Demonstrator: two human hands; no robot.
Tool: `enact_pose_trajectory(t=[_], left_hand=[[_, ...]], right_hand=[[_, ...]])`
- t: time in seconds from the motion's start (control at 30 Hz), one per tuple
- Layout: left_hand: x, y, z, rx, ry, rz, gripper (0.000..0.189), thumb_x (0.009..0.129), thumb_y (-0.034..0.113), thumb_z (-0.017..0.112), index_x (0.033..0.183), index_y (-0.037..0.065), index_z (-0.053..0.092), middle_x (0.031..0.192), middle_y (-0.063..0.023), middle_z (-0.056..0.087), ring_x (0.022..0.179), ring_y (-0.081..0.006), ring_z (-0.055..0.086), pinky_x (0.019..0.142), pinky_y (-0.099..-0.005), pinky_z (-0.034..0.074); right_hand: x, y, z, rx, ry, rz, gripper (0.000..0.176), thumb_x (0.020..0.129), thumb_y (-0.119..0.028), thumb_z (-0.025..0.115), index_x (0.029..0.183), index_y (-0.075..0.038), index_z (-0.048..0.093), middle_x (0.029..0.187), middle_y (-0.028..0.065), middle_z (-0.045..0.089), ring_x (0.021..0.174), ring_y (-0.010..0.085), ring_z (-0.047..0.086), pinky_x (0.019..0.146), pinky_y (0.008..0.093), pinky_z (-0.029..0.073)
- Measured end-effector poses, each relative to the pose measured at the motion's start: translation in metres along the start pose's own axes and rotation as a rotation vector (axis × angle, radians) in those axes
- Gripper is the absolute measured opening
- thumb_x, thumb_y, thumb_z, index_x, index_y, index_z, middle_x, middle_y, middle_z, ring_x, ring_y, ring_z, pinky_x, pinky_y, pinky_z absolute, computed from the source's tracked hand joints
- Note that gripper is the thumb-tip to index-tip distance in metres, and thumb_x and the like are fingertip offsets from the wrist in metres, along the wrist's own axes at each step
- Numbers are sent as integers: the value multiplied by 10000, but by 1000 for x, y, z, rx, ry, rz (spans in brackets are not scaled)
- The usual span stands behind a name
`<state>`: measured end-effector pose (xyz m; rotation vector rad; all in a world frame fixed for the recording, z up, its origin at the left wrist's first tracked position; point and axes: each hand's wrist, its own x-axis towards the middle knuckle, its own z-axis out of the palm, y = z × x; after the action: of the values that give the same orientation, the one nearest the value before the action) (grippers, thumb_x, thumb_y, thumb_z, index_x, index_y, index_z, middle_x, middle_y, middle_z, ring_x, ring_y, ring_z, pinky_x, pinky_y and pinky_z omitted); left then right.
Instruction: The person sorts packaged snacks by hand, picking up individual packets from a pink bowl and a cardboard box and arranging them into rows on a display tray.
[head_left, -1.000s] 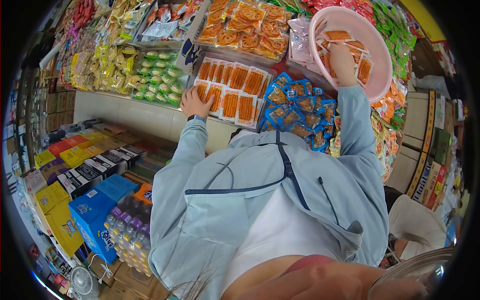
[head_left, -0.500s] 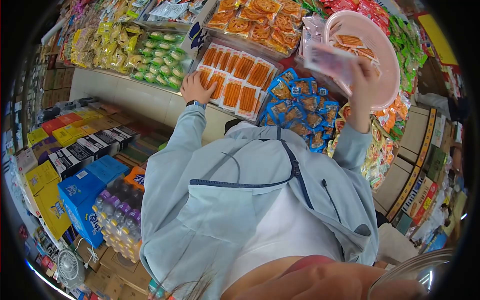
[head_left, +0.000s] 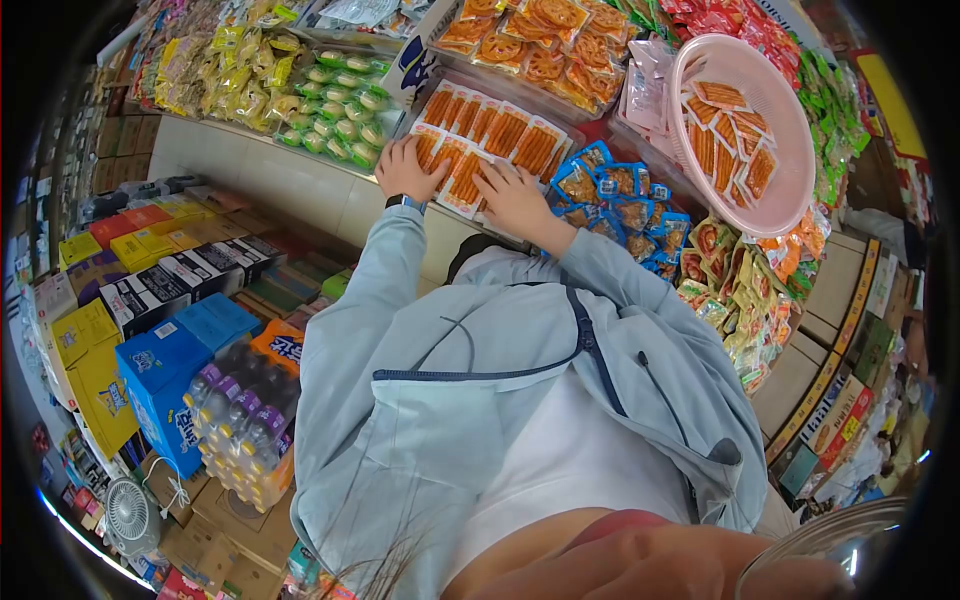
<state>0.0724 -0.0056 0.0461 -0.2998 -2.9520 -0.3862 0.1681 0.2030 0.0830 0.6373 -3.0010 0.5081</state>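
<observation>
My left hand (head_left: 405, 170) lies flat with spread fingers on a tray of orange stick-snack packets (head_left: 505, 130) at the shelf's front edge. My right hand (head_left: 512, 195) rests on the same packets just to the right, fingers apart, next to a heap of blue snack packets (head_left: 615, 190). A pink basket (head_left: 735, 65) sits tilted on the display at the upper right. It holds several of the orange packets, and neither hand touches it.
Green packets (head_left: 335, 125), yellow packets (head_left: 240, 80) and round orange snacks (head_left: 530, 40) fill the shelf. Below left on the floor stand a pack of purple-capped bottles (head_left: 240, 420), blue cartons (head_left: 160, 390), stacked boxes and a small fan (head_left: 130, 510).
My right hand left the pink basket, swung down and left, and now rests on the orange packets. The basket stays on the display. My left hand has stayed on the packets.
</observation>
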Motion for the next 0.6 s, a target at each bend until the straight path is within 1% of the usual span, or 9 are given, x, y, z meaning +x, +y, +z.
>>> enact_pose_trajectory(t=[0.13,0.2,0.3,0.33,0.43,0.47,0.53,0.57,0.6], left_hand=[[2,-1,-2,25,-13,21,784,692,616,711,1295,149,533,1342,-37,509,1301,-285,388,1042,-509,305],[2,3,-6,38,-8,42,841,645,650,720,1281,132,534,1316,-52,509,1283,-284,400,1026,-499,313],[3,8,-11,84,-56,31,911,610,678,733,1299,124,514,1314,-56,498,1262,-282,407,1005,-503,326],[3,8,-11,80,-79,17,914,608,673,741,1307,132,507,1320,-48,495,1259,-275,405,996,-504,331],[3,7,-9,86,-104,10,922,627,700,717,1333,158,478,1350,-36,479,1266,-271,401,980,-521,347],[3,8,-9,81,-102,9,907,635,700,713,1328,162,482,1346,-29,482,1262,-264,405,976,-520,350],[4,8,-10,86,-112,8,901,641,699,711,1329,165,482,1343,-26,484,1260,-266,407,978,-518,348],[4,9,-11,92,-118,4,898,643,698,710,1329,166,482,1341,-25,485,1259,-267,407,979,-517,347],[4,12,-15,93,-133,-4,891,649,693,710,1329,166,480,1339,-30,485,1256,-270,408,984,-515,345]], right_hand=[[-6,4,6,-25,-84,7,708,767,-336,720,1393,-145,450,1489,95,371,1352,300,368,1054,547,337],[-5,0,11,-35,-95,35,757,766,-374,732,1420,-163,415,1511,87,338,1358,298,358,1060,553,331],[-6,3,18,-1,-66,31,789,762,-414,736,1431,-166,399,1511,85,339,1364,295,353,1067,555,324],[-5,5,13,54,-80,30,729,781,-347,723,1418,-156,423,1513,92,337,1368,306,353,1064,552,332],[3,11,-16,154,-11,1,657,785,-241,699,1389,-142,459,1502,118,351,1348,329,383,1039,533,376],[11,13,-46,236,79,15,587,761,-137,677,1328,-117,525,1450,149,421,1295,345,448,1009,485,424],[12,34,-94,251,411,-8,549,740,-86,677,1278,-91,564,1351,171,523,1217,346,523,981,449,456],[14,55,-118,226,620,-4,515,731,-59,667,1240,-70,592,1259,171,594,1157,350,566,974,443,464],[7,70,-151,188,679,157,465,747,-58,651,1209,-54,602,1207,180,621,1105,363,592,945,450,481]])
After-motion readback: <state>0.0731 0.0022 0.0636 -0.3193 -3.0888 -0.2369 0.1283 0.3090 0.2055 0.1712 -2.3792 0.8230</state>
